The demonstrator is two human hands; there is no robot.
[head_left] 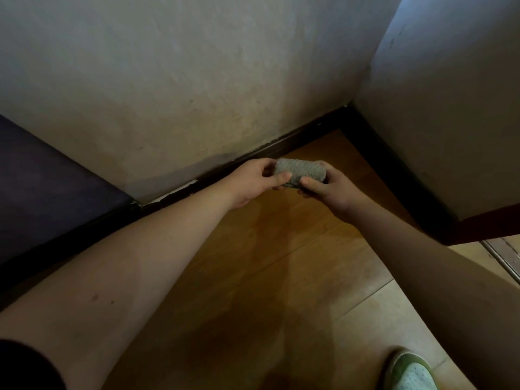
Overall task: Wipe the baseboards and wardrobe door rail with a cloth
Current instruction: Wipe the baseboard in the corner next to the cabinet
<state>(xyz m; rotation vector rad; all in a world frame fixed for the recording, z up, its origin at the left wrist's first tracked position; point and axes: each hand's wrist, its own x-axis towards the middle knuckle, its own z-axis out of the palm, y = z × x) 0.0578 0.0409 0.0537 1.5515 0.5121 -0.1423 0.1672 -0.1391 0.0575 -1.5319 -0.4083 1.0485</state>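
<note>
A person holds a folded grey cloth [300,173] between both hands above the wooden floor [281,249], near the corner of a room. The left hand [254,180] grips the cloth's left end, thumb on the near face and fingers curled behind; the right hand [327,190] grips the right end the same way, thumb pressed to the near edge. The cloth, a textured, bumpy weave, spans the gap between the two grips and sits just in front of the dark baseboard [253,156], not visibly touching it. The baseboard runs along the foot of a stained pale wall [197,80] and turns at the far corner along a second wall [450,108] on the right. A dark purple surface [50,178] lies at far left. A green spotted slipper [410,372] shows at the near right.
</note>
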